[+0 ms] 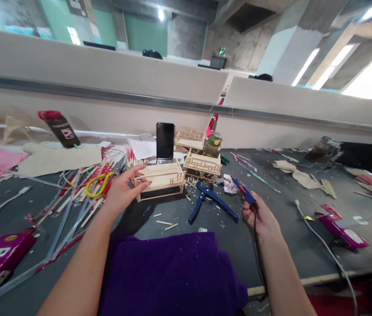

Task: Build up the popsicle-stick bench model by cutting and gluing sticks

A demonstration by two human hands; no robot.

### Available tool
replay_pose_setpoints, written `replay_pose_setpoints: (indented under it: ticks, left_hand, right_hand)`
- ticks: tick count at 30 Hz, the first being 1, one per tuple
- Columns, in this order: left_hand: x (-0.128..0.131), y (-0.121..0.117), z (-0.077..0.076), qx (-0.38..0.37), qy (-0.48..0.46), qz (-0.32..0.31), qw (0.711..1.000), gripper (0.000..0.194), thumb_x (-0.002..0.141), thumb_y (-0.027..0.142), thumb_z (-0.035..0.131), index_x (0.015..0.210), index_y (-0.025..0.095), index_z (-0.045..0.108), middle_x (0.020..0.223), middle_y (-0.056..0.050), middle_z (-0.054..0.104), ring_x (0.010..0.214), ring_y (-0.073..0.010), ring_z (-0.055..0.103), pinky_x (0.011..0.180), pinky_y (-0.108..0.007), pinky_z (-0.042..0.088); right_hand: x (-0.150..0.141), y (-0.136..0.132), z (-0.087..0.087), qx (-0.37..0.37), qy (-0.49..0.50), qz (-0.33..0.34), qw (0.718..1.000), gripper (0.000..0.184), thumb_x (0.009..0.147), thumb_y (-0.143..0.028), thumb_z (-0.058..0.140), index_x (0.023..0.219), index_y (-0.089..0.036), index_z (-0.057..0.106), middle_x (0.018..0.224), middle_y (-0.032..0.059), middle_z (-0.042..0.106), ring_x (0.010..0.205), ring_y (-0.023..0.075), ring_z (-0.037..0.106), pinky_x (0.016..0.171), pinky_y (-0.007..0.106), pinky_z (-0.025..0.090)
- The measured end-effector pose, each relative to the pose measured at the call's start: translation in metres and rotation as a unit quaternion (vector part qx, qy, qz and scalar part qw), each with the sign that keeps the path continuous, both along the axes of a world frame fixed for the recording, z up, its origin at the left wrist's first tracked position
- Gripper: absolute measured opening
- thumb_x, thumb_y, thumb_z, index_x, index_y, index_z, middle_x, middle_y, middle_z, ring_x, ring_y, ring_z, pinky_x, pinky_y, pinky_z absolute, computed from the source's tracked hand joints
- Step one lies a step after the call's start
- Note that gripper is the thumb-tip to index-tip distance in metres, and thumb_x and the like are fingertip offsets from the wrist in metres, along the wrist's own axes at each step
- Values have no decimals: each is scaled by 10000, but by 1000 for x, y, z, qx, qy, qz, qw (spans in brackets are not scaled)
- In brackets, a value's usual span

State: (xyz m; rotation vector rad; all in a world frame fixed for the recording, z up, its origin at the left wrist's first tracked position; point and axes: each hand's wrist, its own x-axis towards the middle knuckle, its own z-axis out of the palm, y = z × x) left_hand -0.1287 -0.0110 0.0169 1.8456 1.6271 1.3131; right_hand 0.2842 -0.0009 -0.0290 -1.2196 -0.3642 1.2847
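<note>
My left hand (123, 189) grips the left end of a small wooden-stick model (160, 179), shaped like a little bench, that stands on the dark table (205, 219). My right hand (261, 216) is closed round a blue glue gun (243, 191) whose black cord runs down along my wrist. Its nozzle points up and left, toward a crumpled cloth (229, 183). A blue pair of cutters (209, 201) lies between my hands. Loose stick offcuts (166, 224) lie just in front of the model.
Behind the model stand a black phone (165, 140), two more stick models (203, 165) and a jar (212, 145). Stick bundles and a yellow-handled tool (97, 184) crowd the left. A purple cloth (172, 276) covers my lap. Magenta boxes (342, 228) lie at both sides.
</note>
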Motion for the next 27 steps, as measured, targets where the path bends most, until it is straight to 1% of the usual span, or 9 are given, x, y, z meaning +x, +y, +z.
replay_pose_setpoints:
  ticks: [3,6,9,12,18,23,27]
  left_hand:
    - [0,0,0,6,4,1,1000,514,788,416,654,1250,199,594,955,-45,693,917,-224,667,925,-390,478]
    - [0,0,-1,4,-1,-2,1000,516,789,413,652,1256,202,591,973,-46,687,918,-223,668,921,-389,482]
    - [0,1,-1,1,2,1,1000,512,790,407,649,1257,205,590,970,-45,686,925,-224,665,927,-395,483]
    - [-1,1,-1,2,4,-1,1000,511,792,413,642,1257,210,589,968,-43,685,920,-224,665,934,-406,483]
    - [-1,0,-2,-4,0,-2,1000,522,792,414,639,1268,206,581,977,-52,683,934,-230,660,935,-410,479]
    - [0,0,0,-4,1,-2,1000,515,793,409,638,1264,208,584,978,-54,688,938,-233,662,945,-413,476]
    - [1,-1,2,-2,4,-1,1000,507,794,406,634,1261,214,587,975,-45,687,941,-225,662,943,-403,483]
  right_hand:
    - [-3,-1,8,-36,20,-6,999,126,870,-257,619,808,-148,606,578,21,638,420,86,569,362,132,480]
    - [-7,-2,14,-47,6,-5,999,52,858,-142,601,837,-117,641,662,59,698,469,91,609,396,134,516]
    - [-10,-3,15,-38,21,0,999,86,863,-125,579,851,-94,658,651,56,693,444,77,584,379,121,499]
    - [-11,-4,12,-18,45,2,999,93,845,-141,592,877,-91,663,652,48,681,434,66,562,374,114,483]
    - [-12,0,7,15,63,10,998,118,735,-157,676,843,-161,626,698,8,669,474,75,570,355,119,455]
    - [-17,7,8,7,62,5,998,143,703,-130,683,801,-171,587,704,-2,655,497,71,578,348,104,413]
    - [-19,10,7,-8,81,-4,997,143,683,-93,646,791,-162,584,693,-5,637,477,55,546,337,96,390]
